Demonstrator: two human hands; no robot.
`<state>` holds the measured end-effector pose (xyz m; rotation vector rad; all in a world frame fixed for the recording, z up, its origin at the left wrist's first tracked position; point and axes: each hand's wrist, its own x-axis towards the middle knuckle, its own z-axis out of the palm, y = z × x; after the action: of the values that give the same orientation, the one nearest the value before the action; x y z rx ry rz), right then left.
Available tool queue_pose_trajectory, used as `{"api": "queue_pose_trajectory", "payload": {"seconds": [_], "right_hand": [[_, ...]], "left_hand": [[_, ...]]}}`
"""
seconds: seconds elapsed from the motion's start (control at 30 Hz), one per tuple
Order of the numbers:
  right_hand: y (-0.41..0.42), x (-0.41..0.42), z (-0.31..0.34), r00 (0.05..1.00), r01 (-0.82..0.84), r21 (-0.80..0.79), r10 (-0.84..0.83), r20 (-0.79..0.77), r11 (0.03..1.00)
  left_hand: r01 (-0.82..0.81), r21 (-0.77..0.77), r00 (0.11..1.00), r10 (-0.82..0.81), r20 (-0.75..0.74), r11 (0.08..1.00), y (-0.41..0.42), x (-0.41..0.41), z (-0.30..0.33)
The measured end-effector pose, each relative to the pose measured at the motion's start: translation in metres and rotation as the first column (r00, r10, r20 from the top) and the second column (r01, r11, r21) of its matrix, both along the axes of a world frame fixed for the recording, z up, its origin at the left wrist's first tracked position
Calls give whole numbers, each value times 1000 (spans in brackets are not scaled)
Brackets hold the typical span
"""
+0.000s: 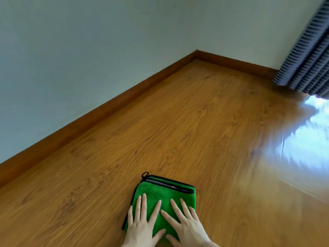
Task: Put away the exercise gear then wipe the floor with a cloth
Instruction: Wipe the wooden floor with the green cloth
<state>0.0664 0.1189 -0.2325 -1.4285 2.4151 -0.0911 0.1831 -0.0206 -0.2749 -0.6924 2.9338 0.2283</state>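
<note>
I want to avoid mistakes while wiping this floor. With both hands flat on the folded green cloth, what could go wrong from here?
1. Both the left hand and right hand only press flat on the cloth, so it may slip or unfold during a push.
2. The small loop at its far corner could drag or catch.
3. The strip along the baseboard and the corner may be missed.

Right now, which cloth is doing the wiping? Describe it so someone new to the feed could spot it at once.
Start at the wooden floor that meets the pale wall along a brown skirting board. At the near edge, the left hand and right hand press flat on a folded cloth. It is bright green with black trim and a small black loop at its far left corner.
</note>
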Motion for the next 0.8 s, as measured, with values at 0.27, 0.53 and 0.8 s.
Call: {"api": "queue_pose_trajectory", "payload": {"seconds": [0.27,0.53,0.8], "right_hand": [[11,-45,16,999,53,-16,-53,-10,998],[34,-92,27,999,38,185,-43,26,982],[18,-120,12,994,42,250,-15,-109,967]], "left_hand": [[9,-77,998,-14,-55,997,5,-57,15],[-4,5,1000,4,-10,1000,33,-118,11],[43,77,999,-45,23,996,21,-145,22]]}}
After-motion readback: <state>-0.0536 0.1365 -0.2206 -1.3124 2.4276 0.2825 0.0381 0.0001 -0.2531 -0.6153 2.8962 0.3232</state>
